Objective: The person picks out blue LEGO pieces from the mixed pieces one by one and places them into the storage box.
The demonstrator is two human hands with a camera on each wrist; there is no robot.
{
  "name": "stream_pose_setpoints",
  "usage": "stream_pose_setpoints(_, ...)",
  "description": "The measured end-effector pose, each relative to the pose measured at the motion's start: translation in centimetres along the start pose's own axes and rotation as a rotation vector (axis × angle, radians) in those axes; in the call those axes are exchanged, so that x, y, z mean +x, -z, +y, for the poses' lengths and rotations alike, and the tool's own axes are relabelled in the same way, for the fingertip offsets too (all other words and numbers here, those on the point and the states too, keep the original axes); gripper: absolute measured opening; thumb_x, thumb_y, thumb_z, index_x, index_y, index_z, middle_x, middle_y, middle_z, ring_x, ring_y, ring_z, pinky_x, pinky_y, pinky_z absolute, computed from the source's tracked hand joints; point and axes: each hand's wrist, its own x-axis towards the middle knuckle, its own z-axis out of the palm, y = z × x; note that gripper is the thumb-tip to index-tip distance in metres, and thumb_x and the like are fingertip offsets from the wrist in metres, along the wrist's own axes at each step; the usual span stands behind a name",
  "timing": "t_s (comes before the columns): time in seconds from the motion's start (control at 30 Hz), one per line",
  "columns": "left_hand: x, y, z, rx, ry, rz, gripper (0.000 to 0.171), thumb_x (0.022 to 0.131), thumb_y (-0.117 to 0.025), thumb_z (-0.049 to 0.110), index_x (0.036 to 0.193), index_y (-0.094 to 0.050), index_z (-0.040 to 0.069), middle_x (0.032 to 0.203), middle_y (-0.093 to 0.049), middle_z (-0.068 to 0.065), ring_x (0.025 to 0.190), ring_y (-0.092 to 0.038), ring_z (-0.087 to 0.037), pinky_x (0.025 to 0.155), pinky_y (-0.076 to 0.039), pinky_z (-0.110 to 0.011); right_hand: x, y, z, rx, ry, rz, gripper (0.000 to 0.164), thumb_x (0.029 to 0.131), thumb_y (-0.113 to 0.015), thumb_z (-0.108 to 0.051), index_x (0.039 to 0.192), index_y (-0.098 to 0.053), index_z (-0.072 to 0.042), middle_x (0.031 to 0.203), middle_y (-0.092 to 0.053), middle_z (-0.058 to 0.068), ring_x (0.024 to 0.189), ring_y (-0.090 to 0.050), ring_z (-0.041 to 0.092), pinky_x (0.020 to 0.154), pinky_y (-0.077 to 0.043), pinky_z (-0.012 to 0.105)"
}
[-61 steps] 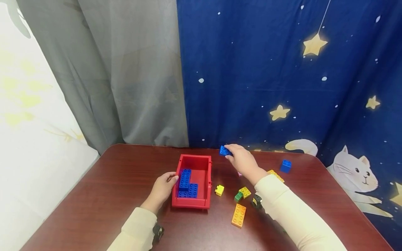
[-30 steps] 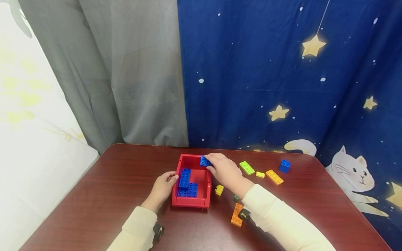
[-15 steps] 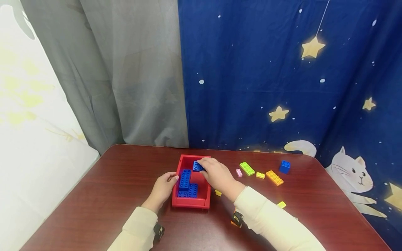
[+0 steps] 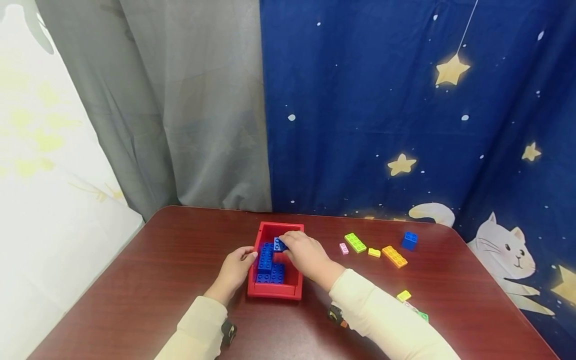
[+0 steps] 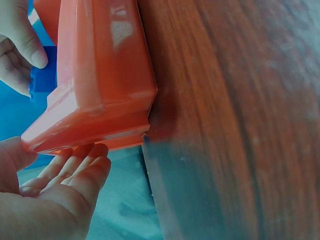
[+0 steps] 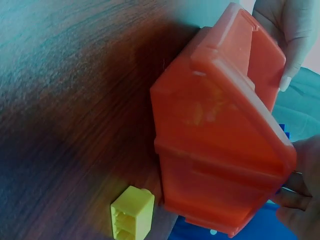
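A red plastic bin [image 4: 275, 290] stands on the table, with several blue toy bricks [image 4: 265, 262] along its left side and near end. My left hand [image 4: 231, 272] holds the bin's left rim, the thumb on the rim and the fingers outside and below it in the left wrist view. My right hand [image 4: 308, 254] reaches over the bin's right rim and pinches a blue brick [image 4: 277, 244] inside the bin's outline, near the far end of the bricks there. The left wrist view shows this blue brick [image 5: 44, 75] partly behind the bin wall. Whether it touches the others cannot be told.
Right of the bin lie a pink brick [image 4: 344, 248], a lime brick [image 4: 355, 242], a small yellow brick [image 4: 374, 252], an orange brick [image 4: 394, 256] and a blue brick [image 4: 409, 241]. Another yellow brick [image 6: 132, 215] sits close beside the bin. Curtains hang behind the table [image 4: 202, 230].
My right hand has carried the blue brick leftward from the table's far side over the bin and lower into it. My left hand has stayed at the rim.
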Motion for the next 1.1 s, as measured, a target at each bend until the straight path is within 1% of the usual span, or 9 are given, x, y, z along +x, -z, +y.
stream_pose_setpoints(0.13, 0.0, 0.0, 0.0, -0.005, -0.014, 0.011, 0.039, 0.1, -0.052, 0.02, 0.131, -0.054, -0.003, 0.128, -0.058, -0.024, 0.118, -0.056, -0.039, 0.099, -0.046, -0.052, 0.2, -0.4, -0.1, -0.028, 0.014, -0.011, 0.042, 0.09, -0.068, -0.018, 0.13, -0.06, -0.008, 0.128, -0.062, 0.008, 0.121, -0.056, 0.024, 0.096, -0.051, 0.04)
stream_pose_setpoints(0.37, 0.0, 0.0, 0.1, -0.016, -0.023, 0.013, 0.037, 0.1, -0.052, 0.017, 0.13, -0.055, -0.004, 0.126, -0.06, -0.024, 0.116, -0.057, -0.038, 0.099, -0.046, -0.052, 0.5, -0.9, -0.4, -0.08, 0.004, -0.029, 0.042, 0.088, -0.07, -0.018, 0.128, -0.062, -0.007, 0.125, -0.063, 0.008, 0.118, -0.058, 0.023, 0.094, -0.052, 0.038)
stream_pose_setpoints(0.67, -0.1, 0.1, 0.2, -0.012, -0.021, 0.013, 0.038, 0.1, -0.052, 0.018, 0.13, -0.055, -0.004, 0.126, -0.059, -0.024, 0.116, -0.057, -0.038, 0.099, -0.046, -0.052, 0.8, -0.7, -0.8, -0.199, 0.024, -0.063, 0.037, 0.087, -0.072, -0.021, 0.121, -0.067, -0.008, 0.116, -0.068, 0.006, 0.109, -0.062, 0.021, 0.089, -0.055, 0.034)
stream_pose_setpoints(0.8, -0.1, 0.1, 0.3, -0.004, -0.025, 0.014, 0.037, 0.1, -0.052, 0.018, 0.13, -0.055, -0.004, 0.126, -0.059, -0.024, 0.116, -0.057, -0.038, 0.099, -0.045, -0.052, 0.9, -0.7, -1.0, -0.225, 0.021, -0.087, 0.035, 0.085, -0.074, -0.022, 0.118, -0.068, -0.009, 0.11, -0.069, 0.005, 0.103, -0.064, 0.02, 0.085, -0.056, 0.034)
stream_pose_setpoints(0.9, -0.2, 0.1, 0.4, 0.0, -0.032, 0.015, 0.037, 0.1, -0.051, 0.018, 0.13, -0.055, -0.004, 0.126, -0.059, -0.024, 0.116, -0.057, -0.038, 0.099, -0.045, -0.052, 1.1, -0.8, -1.1, -0.24, 0.01, -0.107, 0.035, 0.086, -0.074, -0.022, 0.118, -0.069, -0.011, 0.108, -0.069, 0.005, 0.101, -0.064, 0.019, 0.084, -0.057, 0.034)
stream_pose_setpoints(1.1, -0.3, 0.1, 0.3, 0.008, -0.016, 0.008, 0.039, 0.1, -0.051, 0.02, 0.131, -0.054, -0.003, 0.128, -0.058, -0.024, 0.117, -0.056, -0.04, 0.097, -0.046, -0.053, 1.3, -1.1, -1.2, -0.238, -0.01, -0.132, 0.032, 0.088, -0.071, -0.021, 0.118, -0.069, -0.012, 0.104, -0.069, 0.005, 0.098, -0.065, 0.02, 0.081, -0.058, 0.035)
